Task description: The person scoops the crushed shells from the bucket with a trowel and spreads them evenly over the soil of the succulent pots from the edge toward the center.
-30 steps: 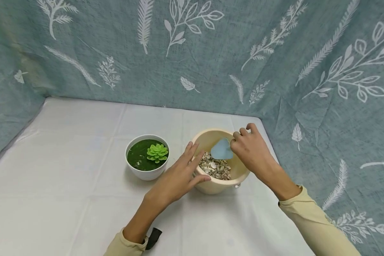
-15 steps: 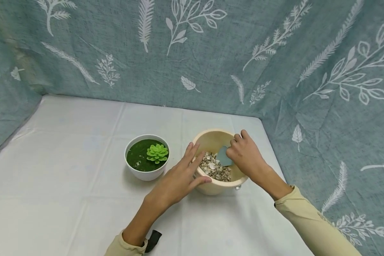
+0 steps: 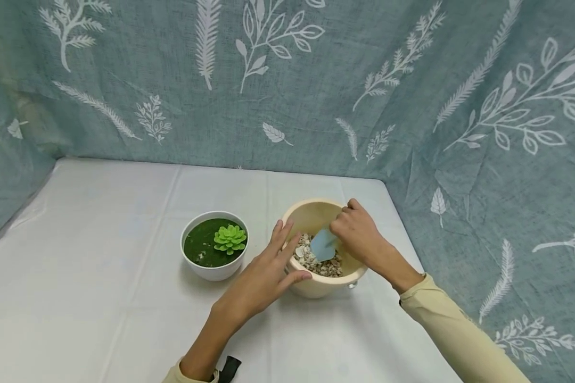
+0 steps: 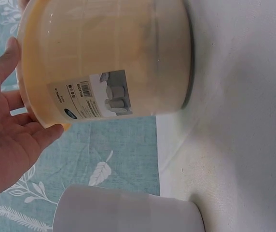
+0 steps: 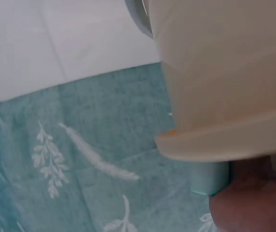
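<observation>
A cream bucket (image 3: 297, 210) stands on the white table with small pale stones or shell bits (image 3: 306, 261) inside. My left hand (image 3: 256, 282) holds its near-left rim, thumb at the front and fingers spread along the left side. A label (image 4: 92, 95) shows on the bucket's wall in the left wrist view. My right hand (image 3: 359, 234) reaches over the right rim and grips a light blue scoop (image 3: 323, 245) by its handle. The scoop's blade is down at the stones. In the right wrist view, the handle end (image 5: 209, 178) sticks out beside my hand.
Left of the bucket stands a white pot (image 3: 215, 273) with a dark green surface and a bright green succulent (image 3: 230, 239). Teal cloth (image 3: 172, 106) with white leaf prints hangs behind and to the right of the white table (image 3: 100, 239).
My right hand has moved down and left, lowering the scoop's blade into the stones and across them. The left hand keeps its place on the rim. The head view has shifted slightly.
</observation>
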The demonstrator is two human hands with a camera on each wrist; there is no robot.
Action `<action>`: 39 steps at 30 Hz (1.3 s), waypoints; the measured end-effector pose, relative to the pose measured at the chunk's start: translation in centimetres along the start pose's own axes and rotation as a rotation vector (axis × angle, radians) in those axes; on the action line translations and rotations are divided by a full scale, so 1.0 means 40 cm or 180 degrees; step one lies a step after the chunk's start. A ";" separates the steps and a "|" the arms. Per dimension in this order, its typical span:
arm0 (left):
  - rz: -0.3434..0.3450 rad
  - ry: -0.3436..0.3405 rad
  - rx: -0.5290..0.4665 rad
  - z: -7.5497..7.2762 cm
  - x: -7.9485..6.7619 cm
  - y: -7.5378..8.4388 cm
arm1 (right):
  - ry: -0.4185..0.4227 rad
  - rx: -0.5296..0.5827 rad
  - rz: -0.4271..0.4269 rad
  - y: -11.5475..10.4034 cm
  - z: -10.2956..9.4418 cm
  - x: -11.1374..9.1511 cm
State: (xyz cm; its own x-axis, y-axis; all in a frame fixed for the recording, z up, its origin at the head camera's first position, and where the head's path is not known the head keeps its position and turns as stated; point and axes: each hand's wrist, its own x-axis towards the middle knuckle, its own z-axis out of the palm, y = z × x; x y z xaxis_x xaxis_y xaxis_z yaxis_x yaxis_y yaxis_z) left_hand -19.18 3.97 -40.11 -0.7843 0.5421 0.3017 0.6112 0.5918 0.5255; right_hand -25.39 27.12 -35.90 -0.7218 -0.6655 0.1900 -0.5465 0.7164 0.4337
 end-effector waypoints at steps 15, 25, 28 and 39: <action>-0.0059 0.0034 0.0038 0.007 0.005 0.002 | -0.0337 0.1246 0.0303 0.006 0.024 -0.014; -0.0068 0.0014 -0.0025 0.012 0.008 0.012 | -0.0395 0.1633 0.0356 0.000 0.034 -0.023; -0.0056 0.0034 -0.0007 0.012 0.007 0.014 | -0.0403 0.1720 0.0456 0.003 0.025 -0.033; -0.0070 0.0067 -0.0045 0.011 0.006 0.007 | -0.0204 0.1955 0.0867 0.024 -0.022 -0.070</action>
State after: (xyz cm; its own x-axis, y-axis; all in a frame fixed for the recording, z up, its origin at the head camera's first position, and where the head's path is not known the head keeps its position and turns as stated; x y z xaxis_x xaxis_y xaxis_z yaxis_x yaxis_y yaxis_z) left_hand -19.14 4.52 -40.25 -0.7996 0.5163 0.3067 0.5924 0.5948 0.5434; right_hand -23.53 29.49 -35.23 -0.8814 -0.4442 0.1607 -0.4701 0.8584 -0.2053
